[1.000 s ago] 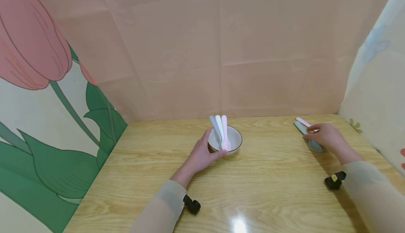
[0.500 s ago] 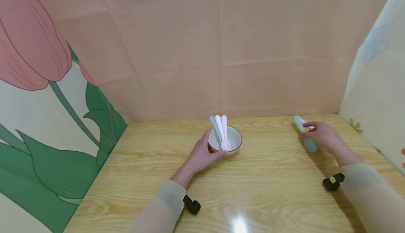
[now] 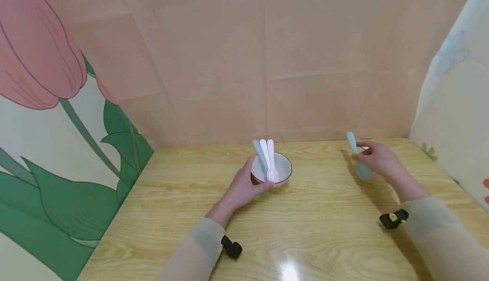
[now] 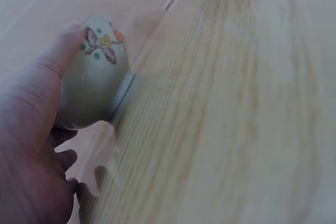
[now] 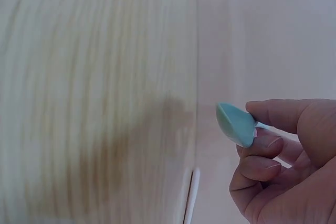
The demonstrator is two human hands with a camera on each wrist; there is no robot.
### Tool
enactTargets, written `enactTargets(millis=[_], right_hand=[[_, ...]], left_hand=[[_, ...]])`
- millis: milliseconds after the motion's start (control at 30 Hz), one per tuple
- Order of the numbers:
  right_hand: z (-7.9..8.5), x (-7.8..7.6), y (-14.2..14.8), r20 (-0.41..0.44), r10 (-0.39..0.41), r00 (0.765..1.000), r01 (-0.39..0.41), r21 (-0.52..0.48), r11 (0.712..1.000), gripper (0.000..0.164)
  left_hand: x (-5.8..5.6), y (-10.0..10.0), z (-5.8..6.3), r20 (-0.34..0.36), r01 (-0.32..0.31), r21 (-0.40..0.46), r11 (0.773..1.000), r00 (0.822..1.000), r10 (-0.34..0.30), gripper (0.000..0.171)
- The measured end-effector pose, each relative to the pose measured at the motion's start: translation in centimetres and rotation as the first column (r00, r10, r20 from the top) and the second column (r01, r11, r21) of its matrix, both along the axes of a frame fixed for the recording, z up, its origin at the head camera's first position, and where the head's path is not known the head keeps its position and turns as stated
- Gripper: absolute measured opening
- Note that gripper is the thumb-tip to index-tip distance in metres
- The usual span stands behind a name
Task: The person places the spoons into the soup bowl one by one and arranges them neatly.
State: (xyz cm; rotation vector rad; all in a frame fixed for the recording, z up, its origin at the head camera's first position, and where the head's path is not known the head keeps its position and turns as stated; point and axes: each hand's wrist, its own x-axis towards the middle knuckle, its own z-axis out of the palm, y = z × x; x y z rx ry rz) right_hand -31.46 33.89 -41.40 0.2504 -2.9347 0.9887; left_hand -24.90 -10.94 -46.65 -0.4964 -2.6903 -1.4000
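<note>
My left hand [image 3: 242, 187] grips the side of a white bowl [image 3: 283, 168] with a brown rim, thumb near the front. The left wrist view shows the bowl's flowered outer wall [image 4: 100, 85] between thumb and fingers. Three spoons lean in the bowl: a grey-blue spoon [image 3: 258, 147], a white spoon [image 3: 263, 145] and a pink spoon [image 3: 271, 153]. At the right, my right hand [image 3: 379, 158] pinches a mint-green spoon [image 3: 352, 141] by its handle, bowl end toward me; the right wrist view shows the spoon [image 5: 234, 124] above the table. Another pink spoon [image 3: 365, 147] is mostly hidden behind that hand.
The wood-grain table [image 3: 313, 226] runs back to a pinkish cloth backdrop [image 3: 214, 81]. A tulip-printed panel [image 3: 76, 145] stands along the left side, and a pale printed panel [image 3: 458, 124] along the right.
My right hand has lifted the mint-green spoon from beside the pink spoon and moved left with it, turning it more upright. My left hand and the bowl have stayed still.
</note>
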Motion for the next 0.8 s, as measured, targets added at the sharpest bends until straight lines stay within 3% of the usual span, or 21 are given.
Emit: enactTargets(millis=[433,800], right_hand=[[1.3,0.4,-3.8,-0.034,0.014,0.999,-0.017,-0.081,0.997,0.067],[1.6,0.5,-7.1,-0.083,0.033,0.996,-0.05,-0.214,0.976,0.058]], left_hand=[[-0.1,-0.1,-0.2,0.0,-0.001,0.004,1.0,1.0,0.001,0.101],[0.0,-0.1,-0.1,-0.01,-0.002,-0.001,1.0,1.0,0.002,0.101]])
